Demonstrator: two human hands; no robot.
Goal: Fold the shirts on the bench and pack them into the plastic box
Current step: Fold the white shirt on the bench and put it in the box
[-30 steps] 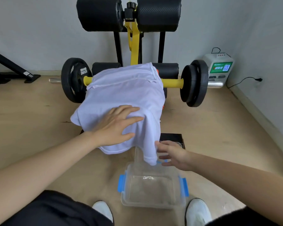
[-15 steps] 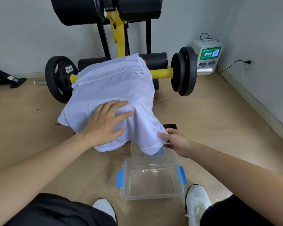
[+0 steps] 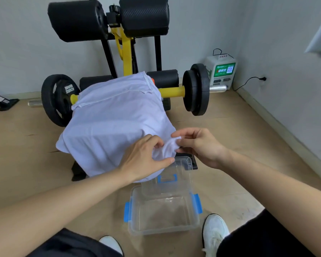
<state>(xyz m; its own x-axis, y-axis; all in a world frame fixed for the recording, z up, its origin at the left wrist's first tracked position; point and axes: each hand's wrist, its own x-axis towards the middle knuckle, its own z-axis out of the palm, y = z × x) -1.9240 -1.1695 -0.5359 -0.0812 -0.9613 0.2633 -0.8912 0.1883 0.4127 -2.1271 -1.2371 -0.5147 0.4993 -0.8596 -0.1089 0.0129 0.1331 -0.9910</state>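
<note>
My left hand (image 3: 145, 157) and right hand (image 3: 199, 145) pinch a bunched corner of the white shirt (image 3: 115, 123), fold barely begun; next I'd carry it across, plastic box (image 3: 163, 231) waiting

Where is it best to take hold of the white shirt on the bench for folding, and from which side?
Probably take the shirt at its near right corner, from the near side. That corner hangs free above the plastic box, and the left hand and right hand pinch the bunched cloth there; the rest lies draped.
</note>
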